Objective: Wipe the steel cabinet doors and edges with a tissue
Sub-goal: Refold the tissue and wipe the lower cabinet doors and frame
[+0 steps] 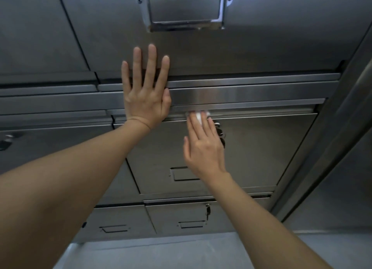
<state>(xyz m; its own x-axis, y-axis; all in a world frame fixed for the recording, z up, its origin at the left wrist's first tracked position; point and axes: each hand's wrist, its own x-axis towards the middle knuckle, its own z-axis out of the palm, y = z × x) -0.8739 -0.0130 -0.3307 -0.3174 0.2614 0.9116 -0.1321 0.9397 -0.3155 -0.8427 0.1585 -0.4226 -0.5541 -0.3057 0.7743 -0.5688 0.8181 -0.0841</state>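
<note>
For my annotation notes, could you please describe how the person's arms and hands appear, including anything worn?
Both forearms are bare, with no sleeves in view. The left hand and right hand wear no gloves, rings, watch or bracelets. Fingernails look short and unpainted.

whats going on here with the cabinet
A person is wiping a steel cabinet. The right hand presses a white tissue with straight fingers against the top edge of a door, beside its keys. The left hand lies flat and spread on the ledge above, apparently bracing.
</note>
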